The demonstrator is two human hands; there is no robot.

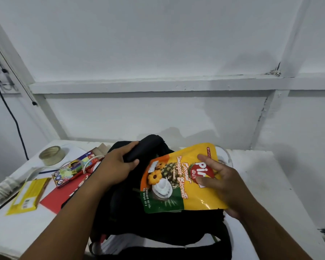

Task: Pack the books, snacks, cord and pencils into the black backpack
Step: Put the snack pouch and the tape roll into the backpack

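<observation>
Left hand (pixel 118 167) is gripping the top of the black backpack (pixel 158 228) to hold it steady while the right hand (pixel 220 182) pinches the biscuit bag (pixel 176 182) right above it, pencil box (pixel 74 168) left of the backpack.

Black backpack and items to be packed, seen at the lower centre and left of the frame

The black backpack (pixel 158 226) is laid at lower centre; a yellow biscuit packet (pixel 176 182) is held flat above it; a coloured pencil box (pixel 73 170) is tilted at left; beside it lie a red book (pixel 60 197), a yellow book (pixel 28 196) and a white cord (pixel 4 186).
</observation>
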